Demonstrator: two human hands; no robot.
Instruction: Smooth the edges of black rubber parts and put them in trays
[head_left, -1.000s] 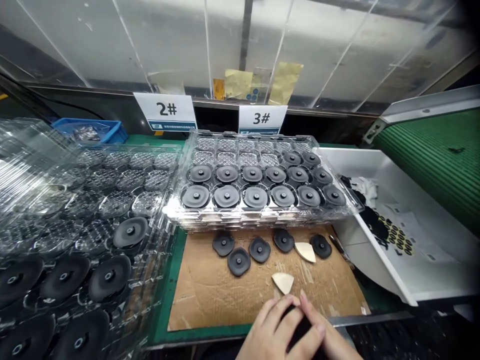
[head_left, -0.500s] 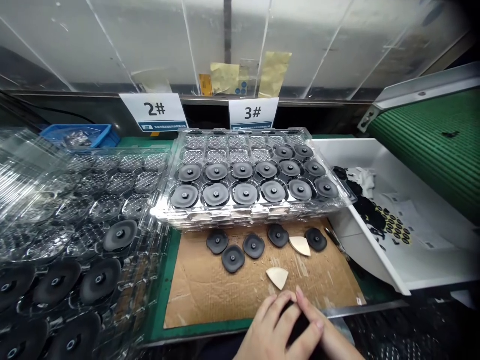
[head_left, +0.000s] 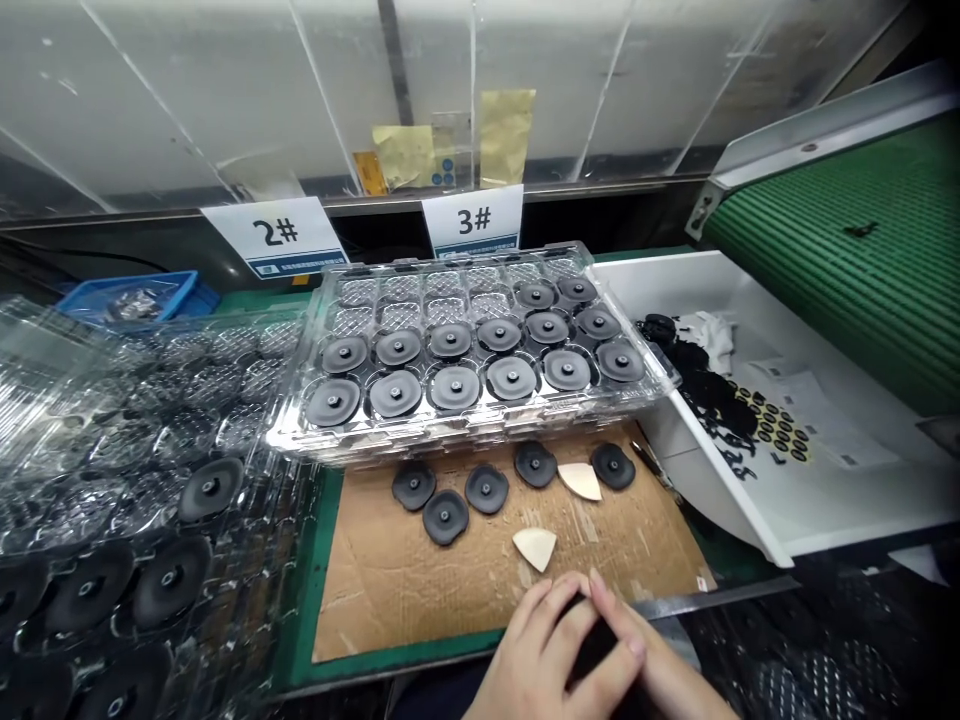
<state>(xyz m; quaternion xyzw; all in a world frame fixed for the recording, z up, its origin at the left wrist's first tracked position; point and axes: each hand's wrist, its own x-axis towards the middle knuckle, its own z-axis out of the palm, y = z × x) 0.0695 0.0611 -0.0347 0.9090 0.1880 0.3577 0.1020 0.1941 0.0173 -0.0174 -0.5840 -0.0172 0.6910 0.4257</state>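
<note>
My left hand [head_left: 536,660] and my right hand [head_left: 649,665] meet at the bottom of the view, pinching a black rubber disc [head_left: 592,645] that they mostly hide. Just beyond them, on a brown cardboard sheet [head_left: 390,590], lie several loose black discs, the nearest [head_left: 445,517] a little left of my hands. Two cream triangular pieces also rest there, one [head_left: 535,547] close to my fingertips and one [head_left: 580,481] further back. A clear plastic tray [head_left: 480,440] behind them holds several discs in its front rows.
A stack of clear trays [head_left: 90,420] holding black discs fills the left side. A white bin [head_left: 720,480] of black scraps and papers stands to the right, before a green ribbed belt [head_left: 840,270]. A blue crate [head_left: 127,300] and labels marked 2# and 3# sit behind.
The whole scene has shifted left and tilted as my head turned. My hands stay together on the black disc, and the loose pieces have not moved on the cardboard.
</note>
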